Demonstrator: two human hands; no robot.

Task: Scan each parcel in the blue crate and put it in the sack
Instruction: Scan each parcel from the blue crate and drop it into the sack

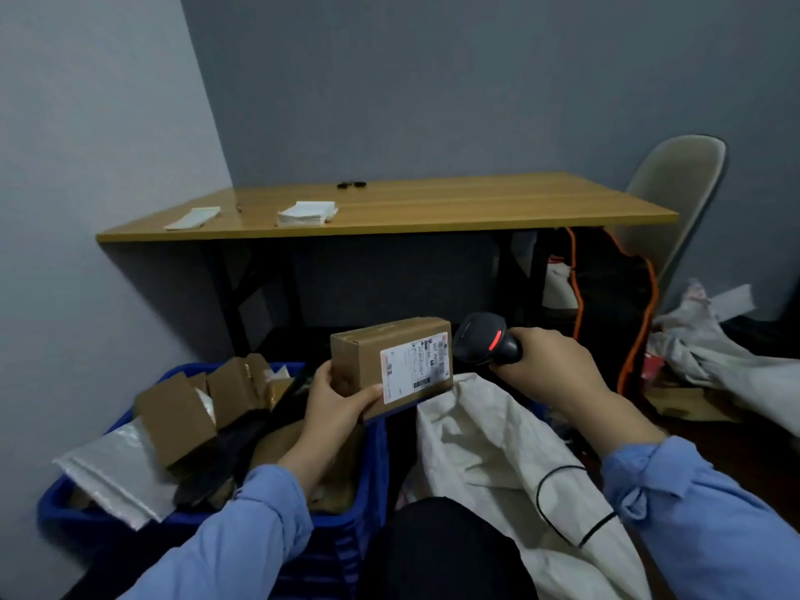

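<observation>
Head view, scanning step. Left hand (335, 400) grips a brown cardboard parcel (389, 350) at its left end, the fingers (322, 376) curled round that end and the thumb laid along the lower front edge. The parcel is held in the air, over the right edge of the blue crate (359, 519) and the mouth of the white sack (476, 439). A shipping label (413, 370) with a barcode lies just right of the thumb. Right hand (550, 365) is wrapped round the handle of a black scanner (485, 344). The scanner's head shows a red light and lies just left of the right fingers, beside the parcel's right end; whether it touches the parcel cannot be told. Below and left of the left fingers, the crate holds further cardboard boxes (177, 417) and a bubble mailer (117, 467). Beyond both hands stand a wooden desk (433, 205) and a chair (679, 179).
</observation>
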